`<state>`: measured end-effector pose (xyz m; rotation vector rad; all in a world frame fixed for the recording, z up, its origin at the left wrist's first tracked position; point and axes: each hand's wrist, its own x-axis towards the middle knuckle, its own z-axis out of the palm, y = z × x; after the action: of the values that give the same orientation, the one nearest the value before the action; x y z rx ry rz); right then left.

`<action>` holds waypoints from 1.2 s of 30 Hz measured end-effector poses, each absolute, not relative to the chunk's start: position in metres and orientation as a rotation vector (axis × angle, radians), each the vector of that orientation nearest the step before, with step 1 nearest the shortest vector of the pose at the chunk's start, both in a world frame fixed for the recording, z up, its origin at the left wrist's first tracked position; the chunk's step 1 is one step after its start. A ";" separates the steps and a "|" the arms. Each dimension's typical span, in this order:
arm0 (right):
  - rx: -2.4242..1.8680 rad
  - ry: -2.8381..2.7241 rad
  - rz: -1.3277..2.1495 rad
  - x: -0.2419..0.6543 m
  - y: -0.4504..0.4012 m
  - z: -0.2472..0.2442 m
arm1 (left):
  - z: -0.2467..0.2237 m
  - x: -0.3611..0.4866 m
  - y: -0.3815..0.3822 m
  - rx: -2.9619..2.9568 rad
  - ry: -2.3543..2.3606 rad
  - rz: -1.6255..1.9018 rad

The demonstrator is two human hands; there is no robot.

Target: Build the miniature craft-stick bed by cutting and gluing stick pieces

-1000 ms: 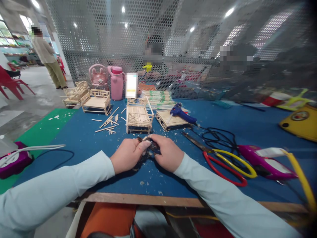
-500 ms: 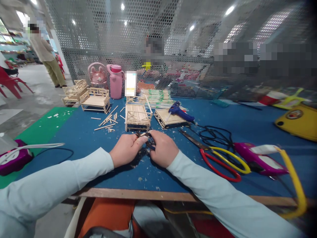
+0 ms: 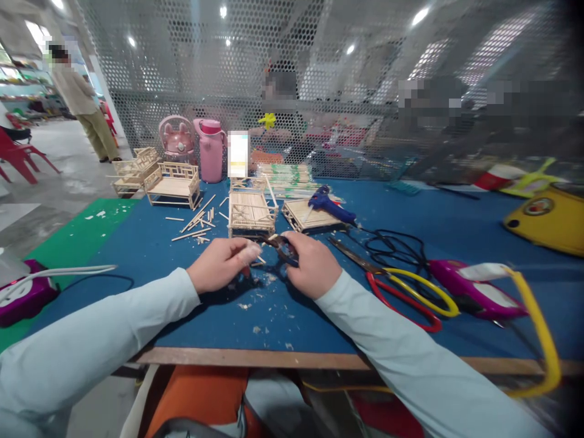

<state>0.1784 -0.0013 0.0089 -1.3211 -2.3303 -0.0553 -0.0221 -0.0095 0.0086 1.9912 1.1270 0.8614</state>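
Observation:
My right hand [image 3: 314, 263] is wrapped round the dark handles of a small pair of pliers or cutters [image 3: 288, 250], whose jaws point left toward my other hand. Fingers pinched together, my left hand [image 3: 223, 263] is just left of the jaws, apart from them. What it pinches, if anything, is hidden. A short pale stick [image 3: 259, 260] shows beside its fingertips; I cannot tell whether it is held or lying on the table. Right behind both hands stands a miniature bamboo-stick bench [image 3: 252, 213]. Cut sticks [image 3: 198, 220] are scattered to its left.
A blue glue gun [image 3: 329, 205] rests on a flat stick frame [image 3: 298, 218]. Large scissors [image 3: 401, 286], a black cable [image 3: 392, 246] and a purple power strip [image 3: 477, 289] lie at right. Stick furniture [image 3: 173, 185], a pink bottle [image 3: 210, 152] and a mesh screen [image 3: 182, 73] stand behind.
My hands have moved apart, the left one going left and the right one going right with the pliers. A pale piece that showed between them is gone from the jaws.

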 end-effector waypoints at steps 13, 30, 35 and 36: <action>-1.416 -2.569 -0.366 0.168 -0.009 0.011 | 0.009 -0.021 -0.015 2.395 1.168 1.062; -1.409 -2.271 -0.061 0.174 -0.004 0.008 | 0.021 -0.005 -0.013 0.704 0.799 1.353; -1.362 -2.283 0.016 0.171 -0.005 0.006 | 0.021 -0.001 -0.017 0.628 0.786 1.310; -1.350 -2.280 0.035 0.171 -0.005 0.006 | 0.020 -0.001 -0.018 0.625 0.791 1.304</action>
<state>0.1708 -0.0053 0.0057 -1.3500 -2.2802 0.0346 -0.0006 -0.0177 0.0203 0.6246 0.7913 1.3043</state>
